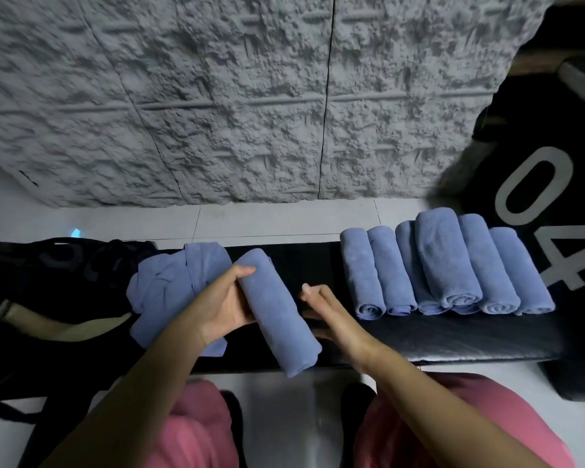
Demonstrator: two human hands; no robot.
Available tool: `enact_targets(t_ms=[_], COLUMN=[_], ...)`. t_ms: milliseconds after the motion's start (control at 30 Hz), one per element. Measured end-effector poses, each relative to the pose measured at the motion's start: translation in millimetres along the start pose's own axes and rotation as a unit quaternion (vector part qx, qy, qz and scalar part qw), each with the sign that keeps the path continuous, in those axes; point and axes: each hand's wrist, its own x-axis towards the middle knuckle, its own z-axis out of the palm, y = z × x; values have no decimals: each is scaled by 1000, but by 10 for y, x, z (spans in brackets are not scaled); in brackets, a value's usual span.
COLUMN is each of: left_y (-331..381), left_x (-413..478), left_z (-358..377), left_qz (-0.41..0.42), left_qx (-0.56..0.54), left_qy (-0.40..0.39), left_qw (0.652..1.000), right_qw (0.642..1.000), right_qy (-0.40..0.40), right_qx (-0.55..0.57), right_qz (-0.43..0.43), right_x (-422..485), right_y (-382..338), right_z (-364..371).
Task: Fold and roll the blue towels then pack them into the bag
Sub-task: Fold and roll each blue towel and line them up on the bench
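A rolled blue towel (pixel 277 312) lies slantwise on the black bench (pixel 453 336), its near end past the front edge. My left hand (pixel 222 300) grips its left side, thumb on top. My right hand (pixel 321 300) hovers just right of the roll, fingers loosely curled, holding nothing. A heap of unrolled blue towels (pixel 169 282) lies to the left, partly under my left arm. Several rolled towels (pixel 443 265) sit side by side at the right, one stacked on top. The black bag (pixel 48 292) lies at the left end, its opening showing a pale lining.
A black box with large grey digits (pixel 541 184) stands at the right, behind and beside the bench. A rough grey wall (pixel 217 96) rises behind a strip of white tiled floor (pixel 267 221). My pink-trousered knees (pixel 453 423) are below the bench edge.
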Motion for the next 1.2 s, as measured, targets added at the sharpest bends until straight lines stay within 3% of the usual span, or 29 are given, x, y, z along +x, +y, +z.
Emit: enact_targets(t_ms=[133, 200, 300, 367, 433, 500, 600, 867, 967, 1033, 1133, 1200], left_y=[187, 303, 450, 510, 525, 494, 376, 64, -93, -171, -184, -143], left_x=[178, 331, 588, 751, 917, 1108, 1355, 1786, 1916, 1983, 1991, 1930], left_z=[316, 378, 593, 888, 1196, 1458, 1790, 2232, 2241, 2251, 2261, 2204], left_qz=[9, -13, -19, -10, -6, -9, -13, -28, -21, 3, 39, 63], left_qx=[36, 28, 26, 56, 88, 105, 108, 123, 147, 148, 209, 263], left_qy=[71, 70, 64, 54, 44, 37, 25, 66, 93, 116, 144, 161], left_qw=[997, 997, 997, 997, 995, 994, 994, 990, 985, 982, 967, 949], right_qw=[977, 965, 967, 973, 970, 941, 898, 843, 762, 717, 711, 726], right_qy=[-59, -18, 76, 156, 241, 310, 371, 400, 416, 437, 417, 380], right_qx=[190, 247, 241, 169, 4, -131, -234, -356, -486, -537, -567, -572], right_qz=[82, 85, 30, 1, -28, -41, -40, 58, 100, 79, 14, 31], right_x=[-67, -97, -119, -159, -201, -243, -315, -243, -247, -240, -166, -126], right_y=[-153, -220, -240, -296, -358, -390, -374, -329, -359, -362, -294, -248], right_z=[-97, -170, -354, -482, -629, -784, -984, -1138, -1122, -1110, -1143, -1174])
